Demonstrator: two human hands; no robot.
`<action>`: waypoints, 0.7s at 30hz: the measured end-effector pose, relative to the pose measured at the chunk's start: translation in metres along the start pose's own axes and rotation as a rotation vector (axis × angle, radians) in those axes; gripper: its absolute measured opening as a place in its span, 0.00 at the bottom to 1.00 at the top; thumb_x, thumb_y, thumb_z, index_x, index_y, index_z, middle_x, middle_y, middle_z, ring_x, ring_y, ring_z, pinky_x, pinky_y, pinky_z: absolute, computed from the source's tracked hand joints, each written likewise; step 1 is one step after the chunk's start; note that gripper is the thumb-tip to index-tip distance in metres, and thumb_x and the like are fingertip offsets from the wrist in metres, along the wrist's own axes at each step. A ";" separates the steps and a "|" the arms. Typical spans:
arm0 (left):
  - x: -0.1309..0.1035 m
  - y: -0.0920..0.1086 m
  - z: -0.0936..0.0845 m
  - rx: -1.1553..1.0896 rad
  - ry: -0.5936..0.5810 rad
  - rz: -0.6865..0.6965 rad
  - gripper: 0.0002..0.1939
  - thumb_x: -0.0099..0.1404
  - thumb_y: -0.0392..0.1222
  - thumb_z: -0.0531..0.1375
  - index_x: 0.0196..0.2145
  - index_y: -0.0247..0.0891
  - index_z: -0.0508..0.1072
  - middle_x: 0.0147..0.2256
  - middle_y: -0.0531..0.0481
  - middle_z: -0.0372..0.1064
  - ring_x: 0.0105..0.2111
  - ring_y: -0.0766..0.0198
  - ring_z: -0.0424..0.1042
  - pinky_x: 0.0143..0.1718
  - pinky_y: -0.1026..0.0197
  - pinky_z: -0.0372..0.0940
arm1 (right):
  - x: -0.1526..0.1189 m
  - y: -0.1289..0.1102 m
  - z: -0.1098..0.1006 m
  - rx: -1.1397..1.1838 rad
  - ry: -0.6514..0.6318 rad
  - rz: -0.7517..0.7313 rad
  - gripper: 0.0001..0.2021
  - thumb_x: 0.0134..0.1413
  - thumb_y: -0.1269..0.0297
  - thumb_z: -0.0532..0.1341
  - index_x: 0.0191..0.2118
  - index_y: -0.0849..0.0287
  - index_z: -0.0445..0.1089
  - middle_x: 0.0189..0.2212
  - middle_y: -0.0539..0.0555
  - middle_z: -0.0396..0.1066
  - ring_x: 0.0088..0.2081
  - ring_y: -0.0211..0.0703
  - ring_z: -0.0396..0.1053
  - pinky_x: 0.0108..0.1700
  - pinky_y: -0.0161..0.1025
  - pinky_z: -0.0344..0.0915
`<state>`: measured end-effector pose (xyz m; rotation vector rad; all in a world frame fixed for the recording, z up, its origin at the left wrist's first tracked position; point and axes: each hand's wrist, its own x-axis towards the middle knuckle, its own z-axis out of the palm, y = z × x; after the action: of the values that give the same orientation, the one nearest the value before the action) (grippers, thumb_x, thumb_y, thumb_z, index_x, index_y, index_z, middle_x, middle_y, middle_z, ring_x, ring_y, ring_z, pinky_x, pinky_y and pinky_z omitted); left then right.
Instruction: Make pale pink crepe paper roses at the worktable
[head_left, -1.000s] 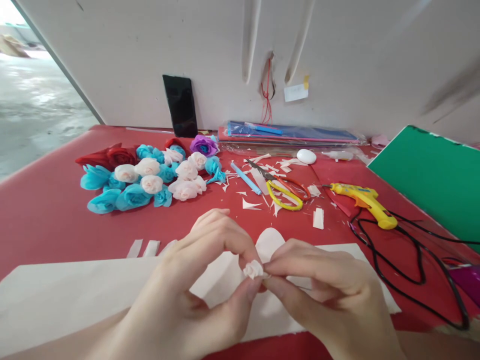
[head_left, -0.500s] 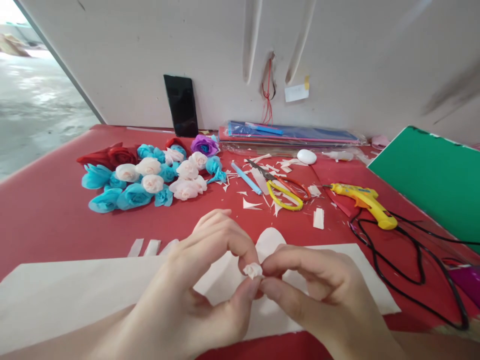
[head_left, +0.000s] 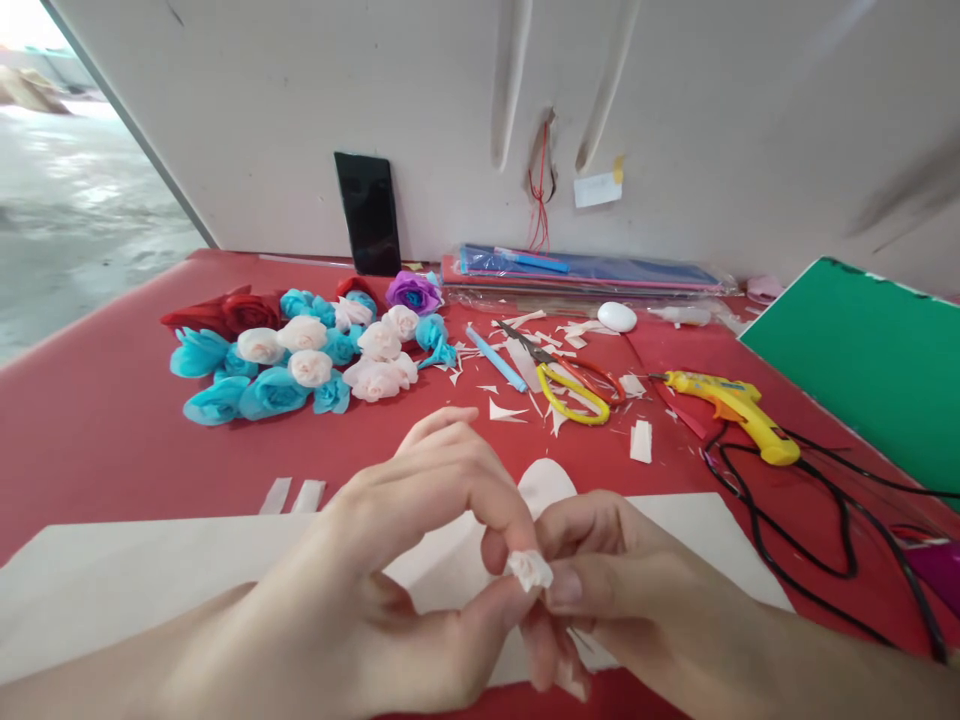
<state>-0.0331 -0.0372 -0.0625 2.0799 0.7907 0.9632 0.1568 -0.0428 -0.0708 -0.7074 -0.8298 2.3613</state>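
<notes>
A small pale pink paper rosebud (head_left: pixel 529 568) is pinched between the fingertips of both hands, low in the middle of the view. My left hand (head_left: pixel 390 570) grips it from the left with thumb and curled fingers. My right hand (head_left: pixel 630 590) holds it from the right, thumb pressed against it. Both hands hover over a large cream paper sheet (head_left: pixel 150 590) lying on the red table (head_left: pixel 90 440). A rounded cream petal (head_left: pixel 546 482) lies just behind the fingers.
A heap of blue, pink, red and purple paper flowers (head_left: pixel 300 350) lies at the back left. Yellow-handled scissors (head_left: pixel 570 385), a blue pen (head_left: pixel 491 357), paper scraps and a yellow glue gun (head_left: pixel 731 405) with black cable sit at the right. A green board (head_left: pixel 870 350) and phone (head_left: pixel 367 212) stand behind.
Both hands have dropped lower and slightly right with the rosebud. My right hand has turned so its thumb now faces up against the bud.
</notes>
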 end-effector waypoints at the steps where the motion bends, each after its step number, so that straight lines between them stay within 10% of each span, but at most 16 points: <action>1: -0.001 0.000 0.000 0.004 -0.003 0.000 0.09 0.61 0.31 0.59 0.33 0.47 0.66 0.24 0.64 0.68 0.28 0.68 0.70 0.53 0.56 0.59 | 0.000 0.001 0.000 0.010 -0.002 0.003 0.05 0.48 0.64 0.71 0.30 0.59 0.80 0.23 0.48 0.75 0.23 0.27 0.68 0.26 0.23 0.63; 9: -0.006 -0.003 0.014 -0.244 0.066 -0.213 0.09 0.67 0.35 0.57 0.41 0.50 0.63 0.34 0.61 0.67 0.28 0.69 0.72 0.30 0.67 0.69 | -0.001 0.005 0.006 0.070 0.195 -0.177 0.02 0.45 0.66 0.73 0.26 0.54 0.81 0.21 0.48 0.75 0.22 0.27 0.65 0.26 0.22 0.62; 14: 0.000 -0.003 0.008 0.184 0.253 0.016 0.07 0.65 0.38 0.59 0.31 0.45 0.62 0.27 0.58 0.64 0.27 0.65 0.65 0.31 0.62 0.63 | -0.003 0.002 0.008 -0.113 0.366 -0.234 0.05 0.46 0.63 0.72 0.24 0.55 0.81 0.22 0.50 0.76 0.23 0.29 0.63 0.27 0.24 0.62; 21: 0.001 0.000 0.005 0.416 0.142 0.183 0.10 0.63 0.34 0.60 0.25 0.43 0.65 0.19 0.60 0.65 0.25 0.64 0.63 0.41 0.54 0.59 | -0.007 0.005 0.012 -0.253 0.427 -0.334 0.06 0.43 0.70 0.72 0.22 0.50 0.81 0.18 0.46 0.75 0.22 0.30 0.69 0.28 0.24 0.68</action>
<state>-0.0284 -0.0383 -0.0645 2.4967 0.9506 1.1307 0.1533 -0.0552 -0.0640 -1.0404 -0.9714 1.7421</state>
